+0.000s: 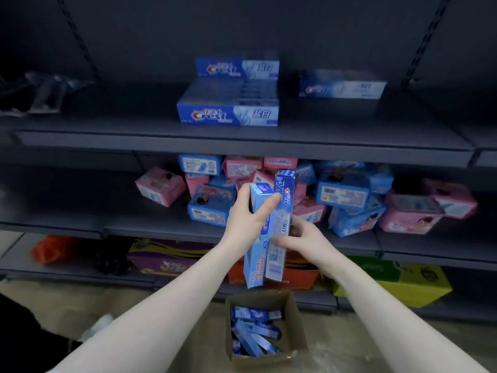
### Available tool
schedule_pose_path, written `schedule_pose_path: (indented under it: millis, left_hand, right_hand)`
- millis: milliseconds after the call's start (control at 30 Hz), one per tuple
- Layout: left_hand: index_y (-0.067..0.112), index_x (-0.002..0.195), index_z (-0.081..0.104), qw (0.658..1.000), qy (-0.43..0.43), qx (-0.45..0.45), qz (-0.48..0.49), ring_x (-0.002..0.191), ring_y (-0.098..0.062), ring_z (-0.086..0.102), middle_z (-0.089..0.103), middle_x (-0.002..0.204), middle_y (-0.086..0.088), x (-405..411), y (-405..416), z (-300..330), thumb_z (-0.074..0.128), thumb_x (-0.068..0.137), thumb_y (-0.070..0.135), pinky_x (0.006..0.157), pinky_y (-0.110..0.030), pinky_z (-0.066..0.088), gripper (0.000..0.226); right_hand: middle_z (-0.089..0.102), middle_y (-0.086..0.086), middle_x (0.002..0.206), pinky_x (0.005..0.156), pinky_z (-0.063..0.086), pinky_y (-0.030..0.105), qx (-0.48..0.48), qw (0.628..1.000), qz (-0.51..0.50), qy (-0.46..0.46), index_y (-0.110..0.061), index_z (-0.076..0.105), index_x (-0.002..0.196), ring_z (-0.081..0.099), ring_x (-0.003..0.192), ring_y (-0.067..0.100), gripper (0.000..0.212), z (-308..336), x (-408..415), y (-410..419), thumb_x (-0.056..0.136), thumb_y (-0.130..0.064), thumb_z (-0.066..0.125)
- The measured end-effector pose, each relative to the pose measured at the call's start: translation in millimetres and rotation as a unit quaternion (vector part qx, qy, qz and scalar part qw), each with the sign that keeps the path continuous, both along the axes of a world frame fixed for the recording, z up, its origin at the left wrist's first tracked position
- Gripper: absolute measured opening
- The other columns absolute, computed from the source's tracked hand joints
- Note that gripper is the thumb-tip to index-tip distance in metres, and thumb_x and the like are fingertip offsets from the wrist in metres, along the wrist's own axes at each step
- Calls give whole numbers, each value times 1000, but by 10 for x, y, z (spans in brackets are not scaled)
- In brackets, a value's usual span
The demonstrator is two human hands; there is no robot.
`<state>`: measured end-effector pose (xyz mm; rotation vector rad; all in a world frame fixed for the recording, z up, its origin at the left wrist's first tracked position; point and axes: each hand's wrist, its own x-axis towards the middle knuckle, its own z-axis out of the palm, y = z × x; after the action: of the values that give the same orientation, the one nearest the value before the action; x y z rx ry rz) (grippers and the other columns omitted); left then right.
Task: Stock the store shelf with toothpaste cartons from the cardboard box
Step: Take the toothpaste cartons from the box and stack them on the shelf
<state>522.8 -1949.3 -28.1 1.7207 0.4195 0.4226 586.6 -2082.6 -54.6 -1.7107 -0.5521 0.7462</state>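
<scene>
My left hand (248, 214) grips a light blue toothpaste carton (255, 261) held upright in front of the middle shelf. Beside it my right hand (304, 236) holds a second carton (283, 200), also upright and touching the first. Below them on the floor stands the open cardboard box (294, 305) with several blue cartons (254, 333) lying loose inside. On the dark upper shelf (242, 137) a block of stacked toothpaste cartons (230, 114) sits at the centre. A single row of cartons (341, 87) lies to its right, further back.
The middle shelf holds a heap of pink and blue small boxes (344, 192). On the bottom shelf sit a purple box (164, 254), a red box (298, 275), a yellow-green box (403, 284) and an orange bag (51, 249). Clear packets (43, 92) lie at the upper shelf's left.
</scene>
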Motion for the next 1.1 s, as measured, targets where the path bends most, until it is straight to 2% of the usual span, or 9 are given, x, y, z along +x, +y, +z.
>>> schedule_pose_path:
  millis: [100,300,467,567,733,833,933,1000,1100]
  left_hand:
    - [20,100,50,1000,-19,15,5,83,-3,64,65,90,10,35,-17,341,62,84,43,73,-28,52,30]
    - [21,95,50,997,-78,9,3,78,0,64,64,83,14,69,-51,830,63,84,41,72,-28,54,26]
    - [22,90,49,991,-133,-24,1,73,4,62,61,74,21,134,-35,1206,60,85,39,65,-18,50,21]
    - [22,91,46,991,-134,-3,-13,75,2,61,59,81,14,186,-10,1438,60,85,39,68,-18,50,23]
    - [27,101,40,992,-88,34,-84,94,-10,58,55,103,4,267,130,1716,67,82,33,82,-27,48,33]
    - [24,108,39,993,-82,-14,-88,89,-9,57,54,101,4,349,267,1819,61,68,35,79,-26,47,47]
    - [27,106,44,989,-100,-86,-62,91,-17,59,57,100,3,484,468,1865,63,67,37,93,-41,49,45]
    - [26,107,46,982,-114,-144,-51,91,-22,59,58,98,0,603,612,1910,66,70,34,96,-45,48,43]
    - [21,112,45,967,-130,-216,-30,88,-23,58,58,94,-3,844,844,1977,64,86,24,90,-42,49,33]
  right_hand:
    - [70,-10,102,72,50,15,16,1000,3,-19,-28,59,104,65,94,3,31,339,21,-15,81,-9,68]
    - [71,-9,102,67,48,12,41,997,8,-61,-28,60,104,66,93,3,29,833,68,-39,82,-11,68]
    - [71,-10,103,74,50,18,54,994,17,-98,-27,62,106,66,94,4,26,1157,121,-48,83,-17,69]
    - [71,-11,97,64,46,10,64,991,12,-120,-24,62,107,66,84,-2,26,1337,188,-56,83,-16,68]
    - [70,-10,95,73,48,15,65,985,-12,-158,-28,63,101,64,85,0,23,1536,375,-29,82,-16,69]
    - [68,-14,92,71,47,11,61,983,-29,-169,-31,62,95,61,82,-4,21,1608,505,23,82,-17,69]
    - [68,-15,96,71,46,10,47,982,-34,-181,-33,61,97,61,85,-6,25,1680,655,102,76,-26,74]
    - [68,-14,98,78,47,16,40,981,-41,-185,-32,61,99,61,91,-2,32,1719,778,175,70,-33,73]
    - [67,-15,103,82,45,19,44,979,-59,-191,-31,60,103,59,99,0,29,1779,972,328,79,-23,74]
